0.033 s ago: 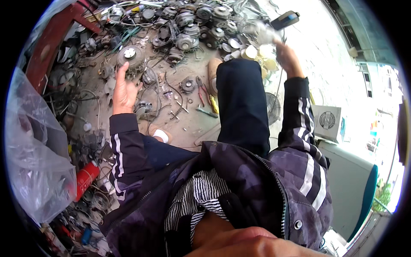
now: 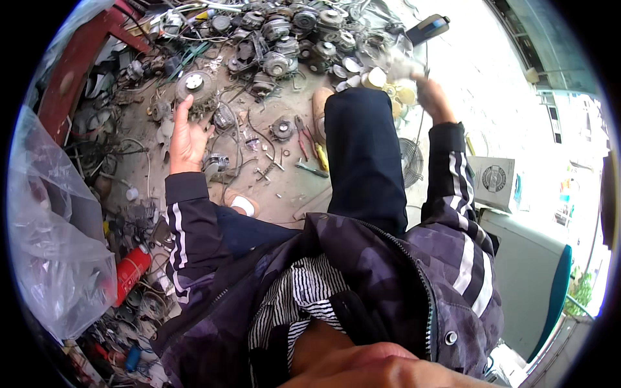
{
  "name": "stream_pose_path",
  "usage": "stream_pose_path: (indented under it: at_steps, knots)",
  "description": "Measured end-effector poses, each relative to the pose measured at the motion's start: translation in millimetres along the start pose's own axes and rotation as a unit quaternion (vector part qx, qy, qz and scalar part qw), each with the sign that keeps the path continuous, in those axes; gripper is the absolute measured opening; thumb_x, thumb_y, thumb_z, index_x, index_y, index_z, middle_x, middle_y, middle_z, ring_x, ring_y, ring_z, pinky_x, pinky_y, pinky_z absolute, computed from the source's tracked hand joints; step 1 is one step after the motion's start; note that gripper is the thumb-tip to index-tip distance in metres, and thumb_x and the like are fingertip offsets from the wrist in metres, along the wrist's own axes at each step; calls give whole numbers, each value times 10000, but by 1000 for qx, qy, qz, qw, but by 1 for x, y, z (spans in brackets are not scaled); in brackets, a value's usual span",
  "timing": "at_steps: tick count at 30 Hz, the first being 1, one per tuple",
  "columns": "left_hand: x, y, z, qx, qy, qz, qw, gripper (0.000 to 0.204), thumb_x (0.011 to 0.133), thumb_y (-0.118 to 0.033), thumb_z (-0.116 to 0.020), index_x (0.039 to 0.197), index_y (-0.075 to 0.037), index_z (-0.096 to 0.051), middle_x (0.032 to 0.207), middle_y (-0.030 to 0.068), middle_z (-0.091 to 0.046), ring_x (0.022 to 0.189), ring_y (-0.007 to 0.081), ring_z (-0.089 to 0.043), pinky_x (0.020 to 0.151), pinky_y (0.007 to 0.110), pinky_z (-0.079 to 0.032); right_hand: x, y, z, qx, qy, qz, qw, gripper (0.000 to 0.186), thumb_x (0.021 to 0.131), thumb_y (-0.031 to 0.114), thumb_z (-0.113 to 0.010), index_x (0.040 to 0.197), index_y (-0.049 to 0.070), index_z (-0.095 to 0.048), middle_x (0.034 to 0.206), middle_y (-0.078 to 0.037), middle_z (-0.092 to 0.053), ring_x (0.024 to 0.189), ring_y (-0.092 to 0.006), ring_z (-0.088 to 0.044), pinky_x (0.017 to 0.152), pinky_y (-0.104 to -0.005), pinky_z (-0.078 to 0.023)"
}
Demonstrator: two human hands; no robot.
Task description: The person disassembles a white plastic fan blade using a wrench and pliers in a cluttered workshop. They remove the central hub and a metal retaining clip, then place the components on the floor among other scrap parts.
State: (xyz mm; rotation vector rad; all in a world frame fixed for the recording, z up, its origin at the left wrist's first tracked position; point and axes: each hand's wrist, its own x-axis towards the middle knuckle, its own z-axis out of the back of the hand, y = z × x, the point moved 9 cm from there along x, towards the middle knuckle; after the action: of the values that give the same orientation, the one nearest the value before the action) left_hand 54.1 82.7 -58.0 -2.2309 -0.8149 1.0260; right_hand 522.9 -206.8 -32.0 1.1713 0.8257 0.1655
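Note:
My left hand (image 2: 187, 142) grips a round, dusty grey motor (image 2: 206, 97) with a white disc in its middle. The thumb presses on its near edge, and the fingers curl below, partly hidden. Over on the right, my right hand (image 2: 436, 100) reaches out beside a heap of pale round covers (image 2: 404, 94). Its fingertips are smeared, next to a blurred greyish shape (image 2: 398, 64); I cannot tell whether they hold it. Between my feet lie red-handled pliers (image 2: 302, 139), a yellow-handled tool (image 2: 322, 156), a green-handled tool (image 2: 312, 169) and a small motor (image 2: 282, 128).
Many used motors (image 2: 278, 48) are piled ahead. A dark block-shaped object (image 2: 428, 30) lies beyond my right hand. A wire fan guard (image 2: 411, 161) and a white box (image 2: 495, 181) stand right. Clear plastic sheeting (image 2: 55, 246), a red cylinder (image 2: 132, 271) and a red metal frame (image 2: 71, 84) are left.
My right hand has come slightly nearer to me, and the blurred shape by it has shifted a little. My left hand keeps its hold on the motor.

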Motion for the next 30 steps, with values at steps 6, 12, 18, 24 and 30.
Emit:
stream_pose_path:
  at_steps: [6, 12, 18, 24, 30]
  knots:
    - [-18, -2, -10, -3, -3, 0, 1000, 700, 779, -459, -675, 1365, -206, -385, 1376, 62, -429, 1317, 274, -318, 1081, 514, -100, -9, -124, 71, 70, -135, -115, 982, 440, 857, 257, -659, 570, 238, -326, 446, 89, -244, 343, -75, -216, 330, -262, -172]
    - [-6, 2, -1, -88, -4, 35, 996, 608, 787, -383, -699, 1293, -184, -428, 1307, 74, -493, 1245, 290, -441, 1098, 533, -103, 10, -140, 60, 161, -120, -133, 970, 310, 939, 325, -543, 1094, 60, -591, 568, 72, -263, 426, -46, -199, 392, -209, -168]
    - [-10, -6, 8, -144, -10, 20, 989, 732, 790, -385, -690, 1350, -95, -320, 1352, 131, -431, 1207, 289, -492, 1101, 501, -131, 0, -2, -47, 299, 72, 21, 951, 95, 937, 120, -526, 983, 48, -568, 710, 36, -446, 506, -37, -318, 408, -187, -218]
    - [-17, -28, 10, -190, 14, -17, 982, 787, 784, -383, -695, 1373, -82, -268, 1387, 157, -379, 1214, 293, -489, 1075, 475, -189, -43, 63, -200, 280, 265, -39, 922, 293, 935, 28, -487, 1218, -50, -484, 1022, -55, -588, 681, -28, -518, 489, -138, -380]
    - [-35, -60, 36, -189, -45, -84, 977, 537, 822, -510, -604, 1245, -206, -475, 1181, 77, -585, 1026, 216, -602, 832, 373, -406, -87, 70, -341, 80, 354, 26, 932, 252, 951, 112, -481, 1166, 7, -560, 993, -8, -652, 610, 5, -468, 463, -132, -323]
